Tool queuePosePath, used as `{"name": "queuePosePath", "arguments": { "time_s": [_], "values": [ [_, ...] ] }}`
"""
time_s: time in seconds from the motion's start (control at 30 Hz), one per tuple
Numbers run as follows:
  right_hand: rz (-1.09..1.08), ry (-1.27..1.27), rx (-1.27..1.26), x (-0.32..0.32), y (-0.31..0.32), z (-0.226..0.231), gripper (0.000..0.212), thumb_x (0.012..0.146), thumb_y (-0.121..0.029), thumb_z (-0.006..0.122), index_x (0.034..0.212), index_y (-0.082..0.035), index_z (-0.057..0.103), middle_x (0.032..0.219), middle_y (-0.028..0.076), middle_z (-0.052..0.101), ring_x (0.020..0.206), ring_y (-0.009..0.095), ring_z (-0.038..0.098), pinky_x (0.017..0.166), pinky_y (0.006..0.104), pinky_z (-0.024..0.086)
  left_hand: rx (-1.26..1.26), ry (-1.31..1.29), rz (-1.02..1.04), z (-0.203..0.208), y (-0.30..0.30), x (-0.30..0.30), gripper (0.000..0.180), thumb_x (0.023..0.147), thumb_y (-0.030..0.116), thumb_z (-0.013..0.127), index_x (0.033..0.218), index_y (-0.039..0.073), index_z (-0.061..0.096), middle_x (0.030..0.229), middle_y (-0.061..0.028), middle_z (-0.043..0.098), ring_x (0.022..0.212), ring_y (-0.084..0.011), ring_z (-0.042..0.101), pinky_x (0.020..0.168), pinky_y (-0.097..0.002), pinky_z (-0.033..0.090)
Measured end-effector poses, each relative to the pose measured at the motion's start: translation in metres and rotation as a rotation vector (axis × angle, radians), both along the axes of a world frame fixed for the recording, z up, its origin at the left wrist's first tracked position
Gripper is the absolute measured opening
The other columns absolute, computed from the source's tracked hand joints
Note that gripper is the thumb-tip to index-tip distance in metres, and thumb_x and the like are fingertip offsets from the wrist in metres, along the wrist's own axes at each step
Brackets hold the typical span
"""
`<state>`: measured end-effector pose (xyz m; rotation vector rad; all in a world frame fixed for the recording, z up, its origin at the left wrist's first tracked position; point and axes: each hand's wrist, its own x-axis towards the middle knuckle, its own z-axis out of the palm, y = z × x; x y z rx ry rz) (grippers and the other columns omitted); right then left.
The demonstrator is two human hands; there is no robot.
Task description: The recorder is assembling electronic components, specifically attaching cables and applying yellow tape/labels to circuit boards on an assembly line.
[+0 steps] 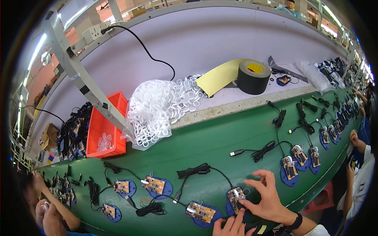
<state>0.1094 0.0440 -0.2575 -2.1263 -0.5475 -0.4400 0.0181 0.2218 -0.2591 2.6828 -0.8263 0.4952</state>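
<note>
On the green belt in front of me lies a blue mouse base (230, 205) carrying a brown circuit board (235, 194) and a white wheel. My right hand (267, 196) is over its right side; the thumb touches the board while the other fingers arch apart in the air. From the lower edge, my left hand (231, 225) reaches up with fingers stretched out, the tips at the base's near edge. Partly hidden beside the left hand is a black item with a yellow patch (261, 229), its kind unclear. Another mouse base (202, 214) lies just left.
More mouse bases with coiled black cables (151, 209) line the belt (197, 145) both ways. Behind are a bag of white rings (147, 106), a red bin (106, 122) and a black tape roll (253, 80). Co-workers' hands show at left (53, 220) and right (356, 142).
</note>
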Motion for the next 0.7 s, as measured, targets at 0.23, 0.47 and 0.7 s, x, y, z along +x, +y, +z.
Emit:
{"name": "queuePosePath", "arguments": {
  "time_s": [0.23, 0.47, 0.7],
  "values": [
    [-0.004, 0.096, -0.004, 0.003, 0.006, -0.014, 0.066, 0.076, -0.009, 0.086, 0.138, -0.008, 0.062, 0.138, 0.015, 0.049, 0.116, 0.032, 0.048, 0.102, 0.0448, 0.04, -0.06, -0.026, -0.021, -0.01, -0.002, -0.004, 0.046, 0.09, 0.038, 0.076, 0.105, -0.005, 0.069, 0.146, -0.0246, 0.06, 0.112, -0.0358, 0.059, 0.098, -0.0542, 0.044],
    [0.056, 0.109, -0.094, -0.003, -0.014, -0.009, 0.064, 0.076, -0.009, 0.085, 0.137, -0.01, 0.064, 0.137, 0.014, 0.052, 0.118, 0.032, 0.05, 0.102, 0.046, 0.04, -0.054, 0.011, -0.003, -0.005, 0.0, -0.005, 0.044, 0.091, 0.037, 0.076, 0.104, -0.005, 0.068, 0.147, -0.0252, 0.059, 0.116, -0.039, 0.058, 0.1, -0.0554, 0.044],
    [0.441, -0.138, -0.348, 0.008, -0.015, 0.009, 0.044, 0.086, -0.026, 0.084, 0.126, -0.015, 0.073, 0.141, 0.008, 0.062, 0.129, 0.034, 0.052, 0.101, 0.051, 0.04, -0.544, 0.149, 0.025, 0.012, 0.03, -0.036, 0.026, 0.089, 0.014, 0.083, 0.087, -0.002, 0.063, 0.123, -0.0196, 0.072, 0.098, -0.0373, 0.069, 0.082, -0.0452, 0.056]
  ]
}}
